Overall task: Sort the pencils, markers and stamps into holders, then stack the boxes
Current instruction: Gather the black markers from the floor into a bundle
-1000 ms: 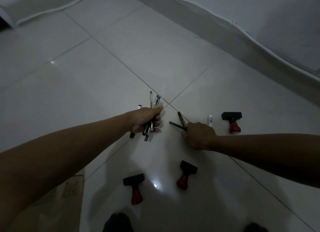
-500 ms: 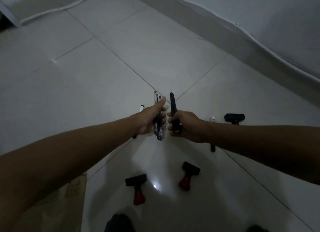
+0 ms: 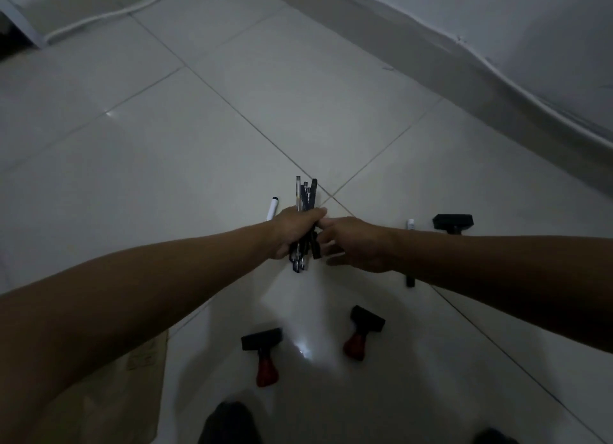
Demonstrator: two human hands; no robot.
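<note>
Bundle of pens (image 3: 305, 211) stands upright in the left hand (image 3: 293, 233), fingers wrapped tight around it, above the tiled floor (image 3: 199, 145). Right hand (image 3: 353, 241) touches the bundle's right side; whether it grips anything, can't tell. White marker (image 3: 272, 208) lies just behind the left hand. Two red-handled stamps (image 3: 263, 354) (image 3: 363, 330) lie nearer the person, a third stamp (image 3: 452, 223) beyond the right forearm. Cardboard (image 3: 132, 394) at lower left.

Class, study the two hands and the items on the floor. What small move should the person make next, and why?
Probably let the right hand release and reach for the white marker by its forearm. The left hand already grips the whole bundle of pens, while markers and three stamps, such as the nearest stamp, lie loose.
</note>
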